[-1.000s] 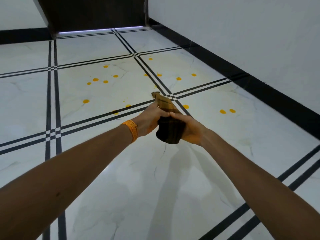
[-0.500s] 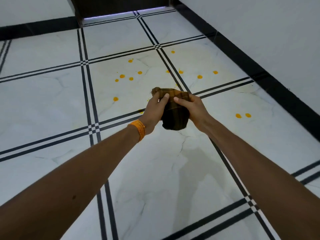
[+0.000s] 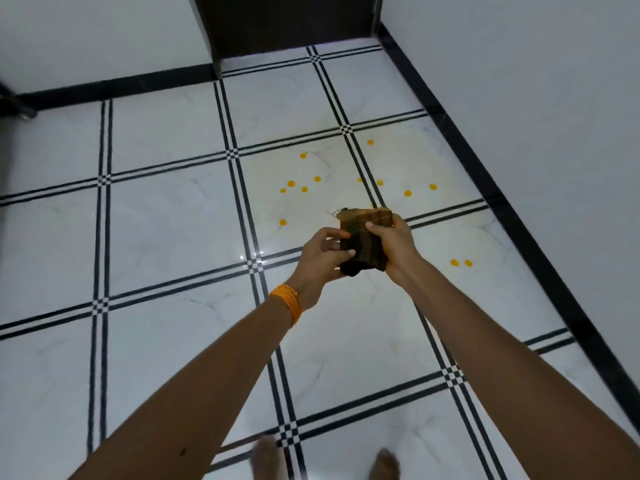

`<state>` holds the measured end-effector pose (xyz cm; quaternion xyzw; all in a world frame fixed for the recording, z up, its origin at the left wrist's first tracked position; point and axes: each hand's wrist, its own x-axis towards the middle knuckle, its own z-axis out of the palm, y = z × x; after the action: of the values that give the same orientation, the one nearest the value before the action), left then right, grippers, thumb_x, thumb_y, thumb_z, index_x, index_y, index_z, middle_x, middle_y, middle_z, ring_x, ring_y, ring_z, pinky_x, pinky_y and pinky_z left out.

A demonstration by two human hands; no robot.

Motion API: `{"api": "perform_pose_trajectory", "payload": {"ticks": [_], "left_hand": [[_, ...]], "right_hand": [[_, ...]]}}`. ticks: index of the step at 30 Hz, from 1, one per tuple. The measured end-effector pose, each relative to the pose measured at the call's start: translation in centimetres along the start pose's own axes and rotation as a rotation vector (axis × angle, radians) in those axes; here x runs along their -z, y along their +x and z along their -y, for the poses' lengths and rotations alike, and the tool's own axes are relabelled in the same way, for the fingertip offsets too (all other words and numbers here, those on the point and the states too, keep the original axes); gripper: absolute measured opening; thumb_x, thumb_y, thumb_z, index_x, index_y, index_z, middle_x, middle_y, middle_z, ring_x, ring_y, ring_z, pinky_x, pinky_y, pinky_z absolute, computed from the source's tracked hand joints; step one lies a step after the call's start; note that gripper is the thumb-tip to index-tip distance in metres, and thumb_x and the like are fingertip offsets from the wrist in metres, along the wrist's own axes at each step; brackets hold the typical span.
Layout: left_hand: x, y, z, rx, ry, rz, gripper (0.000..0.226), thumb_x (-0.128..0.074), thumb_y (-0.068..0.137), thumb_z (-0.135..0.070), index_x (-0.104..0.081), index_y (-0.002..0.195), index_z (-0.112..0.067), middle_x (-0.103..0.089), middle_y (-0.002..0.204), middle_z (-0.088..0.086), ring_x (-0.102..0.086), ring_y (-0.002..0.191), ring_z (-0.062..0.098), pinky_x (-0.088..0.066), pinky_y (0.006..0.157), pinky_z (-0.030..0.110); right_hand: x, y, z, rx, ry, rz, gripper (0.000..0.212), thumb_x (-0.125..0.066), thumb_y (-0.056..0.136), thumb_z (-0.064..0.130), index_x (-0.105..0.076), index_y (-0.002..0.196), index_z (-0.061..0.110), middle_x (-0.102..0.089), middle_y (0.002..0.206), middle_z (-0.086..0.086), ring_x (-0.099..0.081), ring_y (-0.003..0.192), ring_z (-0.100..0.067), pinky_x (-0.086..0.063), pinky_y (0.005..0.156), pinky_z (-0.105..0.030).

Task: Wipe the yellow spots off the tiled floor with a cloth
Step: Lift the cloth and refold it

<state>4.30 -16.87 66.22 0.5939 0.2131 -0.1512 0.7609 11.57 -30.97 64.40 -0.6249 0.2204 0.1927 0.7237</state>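
Note:
A folded dark brown checked cloth (image 3: 365,242) is held in the air between both hands, above the white tiled floor (image 3: 166,220). My left hand (image 3: 320,259), with an orange band at the wrist, grips its left side, thumb on top. My right hand (image 3: 398,244) grips the right side, fingers curled over the top edge. Several yellow spots (image 3: 291,183) lie on the tiles beyond the cloth, more of the yellow spots (image 3: 408,193) to the right, and two yellow spots (image 3: 460,262) sit right of my right hand.
A white wall with a black skirting (image 3: 519,216) runs along the right. A dark doorway (image 3: 287,22) stands at the far end. My bare feet (image 3: 266,455) show at the bottom edge. A dark object (image 3: 10,102) sits at the far left.
The view has tilted down and pulled back, so my feet now show. Both hands have shifted their hold on the cloth, which now looks more squarely folded.

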Motion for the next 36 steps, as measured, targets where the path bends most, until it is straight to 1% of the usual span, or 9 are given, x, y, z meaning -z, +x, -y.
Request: {"api": "perform_pose_trajectory", "payload": {"ticks": [6, 11, 14, 19, 24, 28, 31, 33, 36], "left_hand": [[7.0, -1.5, -6.4, 0.015, 0.059, 0.063, 0.040, -0.073, 0.081, 0.004, -0.056, 0.117, 0.000, -0.066, 0.114, 0.025, -0.067, 0.105, 0.038, -0.060, 0.084, 0.034], [15.9, 0.5, -11.7, 0.120, 0.042, 0.119, 0.049, -0.067, 0.090, -0.012, -0.046, 0.133, -0.021, -0.067, 0.118, 0.019, -0.069, 0.107, 0.029, -0.056, 0.090, 0.037], [20.6, 2.3, -14.5, 0.064, 0.051, 0.090, 0.055, -0.066, 0.093, -0.020, -0.039, 0.140, -0.027, -0.062, 0.126, 0.013, -0.064, 0.111, 0.024, -0.049, 0.101, 0.037], [24.8, 5.9, -17.7, 0.049, 0.108, 0.179, 0.057, -0.061, 0.093, -0.005, -0.040, 0.141, -0.027, -0.066, 0.116, 0.014, -0.066, 0.104, 0.022, -0.059, 0.072, 0.027], [26.5, 10.9, -17.4, 0.128, 0.148, 0.269, 0.044, -0.056, 0.093, 0.001, -0.056, 0.131, -0.022, -0.066, 0.117, 0.018, -0.064, 0.110, 0.030, -0.059, 0.079, 0.036], [27.9, 17.2, -15.2, 0.186, 0.170, 0.227, 0.034, -0.051, 0.091, 0.007, -0.071, 0.114, -0.008, -0.067, 0.120, 0.012, -0.062, 0.116, 0.027, -0.059, 0.086, 0.041], [29.0, 22.2, -12.1, 0.246, 0.216, 0.199, 0.036, -0.048, 0.094, 0.003, -0.068, 0.119, -0.012, -0.066, 0.123, 0.009, -0.061, 0.117, 0.026, -0.057, 0.092, 0.047], [29.3, 25.0, -9.5, 0.302, 0.259, 0.213, 0.037, -0.048, 0.096, -0.001, -0.060, 0.129, -0.012, -0.062, 0.126, 0.010, -0.060, 0.116, 0.026, -0.059, 0.083, 0.042], [30.2, 29.5, -4.5, 0.346, 0.407, 0.294, 0.034, -0.057, 0.092, -0.001, -0.056, 0.123, -0.013, -0.062, 0.115, 0.009, -0.062, 0.104, 0.022, -0.059, 0.076, 0.039]], "right_hand": [[-8.8, -1.8, 4.2, -0.013, 0.014, -0.051, 0.020, -0.061, 0.098, 0.006, -0.063, 0.118, 0.006, -0.071, 0.111, -0.015, -0.071, 0.096, -0.031, -0.061, 0.063, -0.036], [-16.9, -2.1, 3.9, -0.108, 0.108, 0.023, 0.037, -0.070, 0.089, 0.004, -0.064, 0.126, 0.005, -0.070, 0.122, -0.023, -0.069, 0.110, -0.039, -0.061, 0.079, -0.045], [-21.6, -2.4, 4.0, -0.128, 0.143, 0.059, 0.035, -0.068, 0.091, 0.002, -0.064, 0.125, 0.009, -0.069, 0.123, -0.023, -0.069, 0.109, -0.037, -0.060, 0.076, -0.041], [-26.9, -1.0, 4.2, -0.081, 0.149, 0.080, 0.037, -0.066, 0.092, 0.002, -0.062, 0.127, 0.014, -0.071, 0.120, -0.019, -0.069, 0.111, -0.036, -0.060, 0.079, -0.043], [-28.5, 3.2, 3.4, -0.066, 0.179, 0.075, 0.042, -0.064, 0.094, 0.002, -0.057, 0.133, 0.016, -0.069, 0.124, -0.018, -0.069, 0.112, -0.034, -0.061, 0.087, -0.047], [-29.0, 8.1, 0.5, -0.144, 0.101, 0.100, 0.043, -0.062, 0.097, 0.006, -0.056, 0.135, 0.026, -0.070, 0.124, -0.015, -0.070, 0.112, -0.032, -0.060, 0.088, -0.051], [-28.9, 12.0, -3.2, -0.183, 0.058, 0.081, 0.050, -0.065, 0.094, 0.004, -0.056, 0.134, 0.032, -0.071, 0.122, -0.013, -0.071, 0.109, -0.033, -0.060, 0.087, -0.050], [-28.7, 14.7, -6.1, -0.211, 0.093, 0.028, 0.054, -0.066, 0.092, 0.001, -0.054, 0.135, 0.031, -0.072, 0.121, -0.012, -0.072, 0.107, -0.032, -0.060, 0.089, -0.049], [-28.6, 18.9, -11.6, -0.270, 0.099, -0.054, 0.054, -0.068, 0.089, -0.002, -0.053, 0.134, 0.024, -0.072, 0.116, -0.014, -0.074, 0.096, -0.028, -0.061, 0.065, -0.035]]}}
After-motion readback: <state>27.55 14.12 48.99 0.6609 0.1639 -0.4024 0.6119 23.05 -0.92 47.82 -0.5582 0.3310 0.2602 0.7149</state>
